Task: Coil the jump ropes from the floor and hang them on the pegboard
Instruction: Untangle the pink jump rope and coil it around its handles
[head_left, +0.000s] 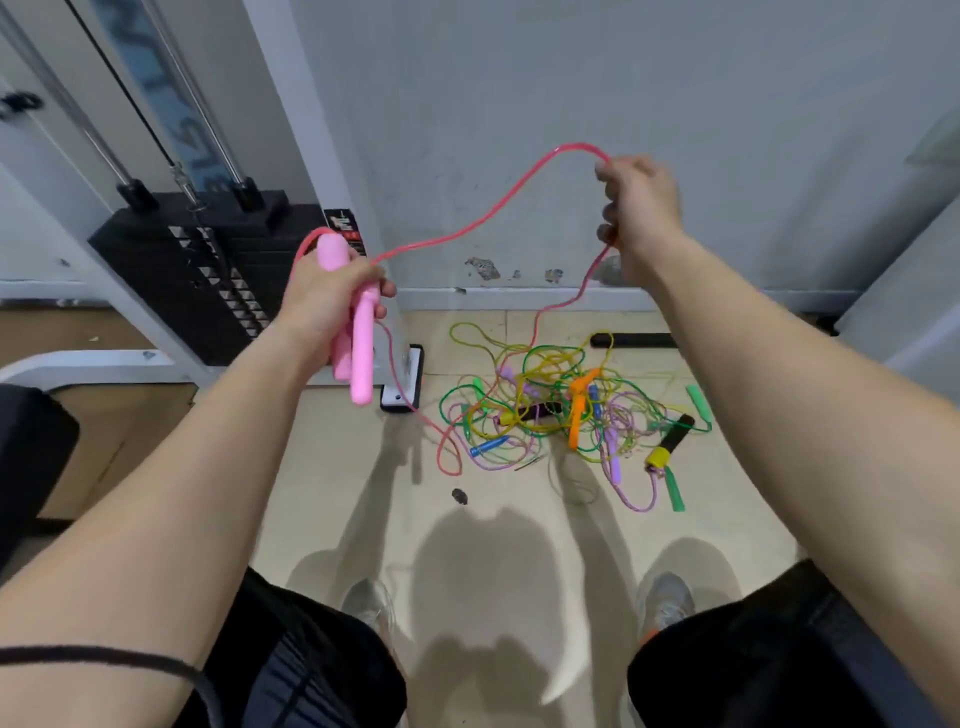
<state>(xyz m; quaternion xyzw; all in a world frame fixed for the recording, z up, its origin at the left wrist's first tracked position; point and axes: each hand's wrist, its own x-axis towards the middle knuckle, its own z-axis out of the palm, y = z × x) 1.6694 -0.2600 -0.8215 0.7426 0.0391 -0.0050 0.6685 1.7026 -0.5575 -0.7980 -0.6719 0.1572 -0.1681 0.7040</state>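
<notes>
Snagging is our risk — left hand (332, 304) grips pink handles (362, 343), right hand (641, 208) pinches the cord (467, 228). Slack trails beside the tangle (550, 410) and may catch.

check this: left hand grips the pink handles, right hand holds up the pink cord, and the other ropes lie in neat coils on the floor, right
Not the coils. In the head view the left hand grips the pink handles and the right hand holds up the pink cord, but the other ropes lie in one tangled heap on the floor.
</notes>
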